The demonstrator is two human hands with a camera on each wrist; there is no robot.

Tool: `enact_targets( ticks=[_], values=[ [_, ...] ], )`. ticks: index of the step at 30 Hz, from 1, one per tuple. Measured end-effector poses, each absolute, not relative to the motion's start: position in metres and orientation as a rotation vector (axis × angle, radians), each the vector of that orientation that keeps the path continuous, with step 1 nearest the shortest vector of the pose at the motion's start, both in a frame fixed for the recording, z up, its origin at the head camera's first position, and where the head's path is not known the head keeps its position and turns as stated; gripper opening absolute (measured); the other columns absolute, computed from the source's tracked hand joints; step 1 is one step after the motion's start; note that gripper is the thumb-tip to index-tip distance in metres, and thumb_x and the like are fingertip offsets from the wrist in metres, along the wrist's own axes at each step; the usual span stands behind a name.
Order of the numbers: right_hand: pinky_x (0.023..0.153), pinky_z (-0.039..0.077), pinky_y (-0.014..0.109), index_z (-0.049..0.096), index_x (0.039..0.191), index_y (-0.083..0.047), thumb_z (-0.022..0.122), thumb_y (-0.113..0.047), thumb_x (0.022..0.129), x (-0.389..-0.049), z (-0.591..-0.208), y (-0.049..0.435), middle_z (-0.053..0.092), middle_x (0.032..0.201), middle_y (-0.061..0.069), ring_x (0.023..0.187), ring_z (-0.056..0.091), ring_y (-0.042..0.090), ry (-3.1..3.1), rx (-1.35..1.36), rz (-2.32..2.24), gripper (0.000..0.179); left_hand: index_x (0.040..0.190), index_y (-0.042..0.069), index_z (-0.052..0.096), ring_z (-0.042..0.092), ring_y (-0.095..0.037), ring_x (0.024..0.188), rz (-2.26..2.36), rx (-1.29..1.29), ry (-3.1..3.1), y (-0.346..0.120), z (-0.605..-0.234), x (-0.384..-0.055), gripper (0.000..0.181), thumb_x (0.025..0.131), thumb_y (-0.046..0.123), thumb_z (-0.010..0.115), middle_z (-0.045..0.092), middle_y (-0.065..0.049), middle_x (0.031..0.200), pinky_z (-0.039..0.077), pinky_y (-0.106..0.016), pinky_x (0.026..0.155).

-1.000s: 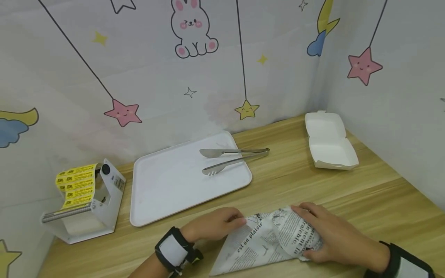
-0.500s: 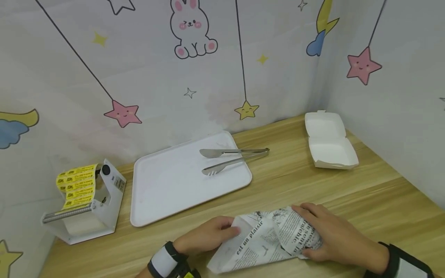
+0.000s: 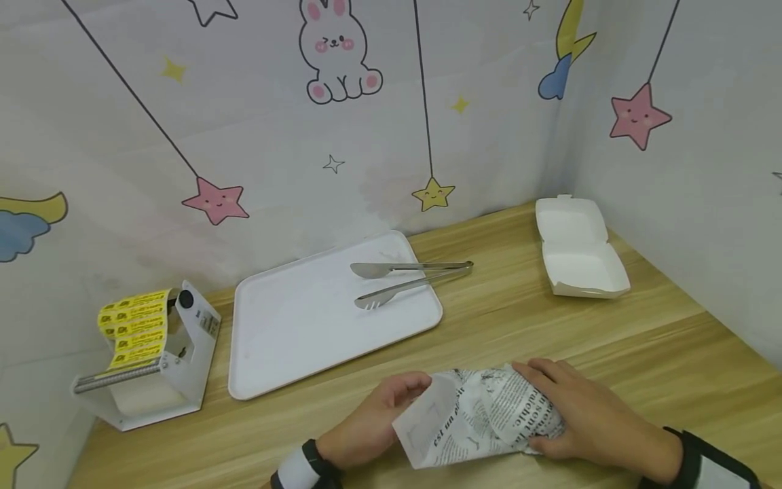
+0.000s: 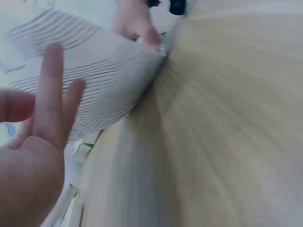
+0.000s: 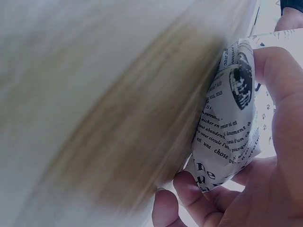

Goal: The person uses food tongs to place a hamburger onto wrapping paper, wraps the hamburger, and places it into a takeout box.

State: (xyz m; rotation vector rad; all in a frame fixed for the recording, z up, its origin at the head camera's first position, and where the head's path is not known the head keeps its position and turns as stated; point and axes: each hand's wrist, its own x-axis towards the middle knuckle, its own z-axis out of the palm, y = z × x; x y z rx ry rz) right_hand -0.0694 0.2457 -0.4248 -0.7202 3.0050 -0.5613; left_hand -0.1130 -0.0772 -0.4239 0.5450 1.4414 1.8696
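Note:
A bundle in newsprint-patterned wrapping paper (image 3: 489,415) lies on the wooden table at the front, its contents hidden. My right hand (image 3: 589,422) grips the bundle's rounded right end, thumb on the near side and fingers over the far side. In the right wrist view the fingers curl round folded, printed paper (image 5: 227,125). My left hand (image 3: 381,415) is at the loose left flap, which stands raised and bent over toward the right. Seen from the left wrist, that hand's fingers (image 4: 49,94) are extended right against the printed sheet (image 4: 106,71).
Behind the hands sits a white tray (image 3: 293,326) with metal tongs (image 3: 397,288) lying across its right end. A label dispenser (image 3: 153,360) with a yellow roll is at the left. An opened white takeaway box (image 3: 580,251) stands at the back right, near the wall.
The paper's left flap has lifted and swung right, shortening the bundle's outline. My left hand drew back left, then followed the flap rightward. The right hand has kept its hold.

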Motion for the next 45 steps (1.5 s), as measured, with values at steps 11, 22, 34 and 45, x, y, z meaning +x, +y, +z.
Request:
enact_targets(
  ticks=[11,22,34,45],
  values=[
    [0.083,0.056,0.051,0.049,0.15,-0.01,0.086,-0.058,0.071,-0.07,-0.431,0.246,0.056,0.137,0.011,0.119,0.058,0.031,3.025,-0.778,-0.529,0.099,0.137,0.009,0.053,0.049,-0.022,0.129,1.693,1.113,2.079,-0.041,-0.426,-0.1,0.044,0.096,0.009,0.071,0.05,-0.01,0.14,0.053,-0.035,0.096],
    [0.08,0.057,0.044,0.051,0.147,-0.008,0.087,-0.057,0.072,-0.069,-0.435,0.245,0.058,0.135,0.008,0.114,0.058,0.024,3.074,-0.933,-0.517,0.096,0.156,0.007,0.039,0.036,-0.022,0.145,1.144,1.291,2.412,-0.016,-0.415,-0.103,0.064,0.102,0.035,0.059,0.035,-0.009,0.158,0.038,-0.034,0.115],
    [0.085,0.056,0.04,0.059,0.132,-0.002,0.091,-0.05,0.063,-0.073,-0.444,0.244,0.058,0.13,0.013,0.109,0.059,0.028,3.2,-1.298,-0.518,0.09,0.156,-0.005,0.032,0.024,-0.032,0.152,0.668,1.396,2.673,0.005,-0.42,-0.088,0.061,0.112,0.037,0.025,0.033,-0.02,0.161,0.023,-0.042,0.122],
    [0.112,0.018,0.02,0.054,0.139,0.0,0.058,-0.037,0.095,-0.077,-0.447,0.244,0.054,0.134,0.013,0.115,0.05,0.021,3.136,-1.559,-0.546,0.057,0.156,-0.008,0.027,0.024,-0.032,0.152,0.592,1.212,2.685,0.02,-0.413,-0.083,0.067,0.111,0.041,0.031,0.029,-0.022,0.162,0.025,-0.042,0.122]
  ],
)
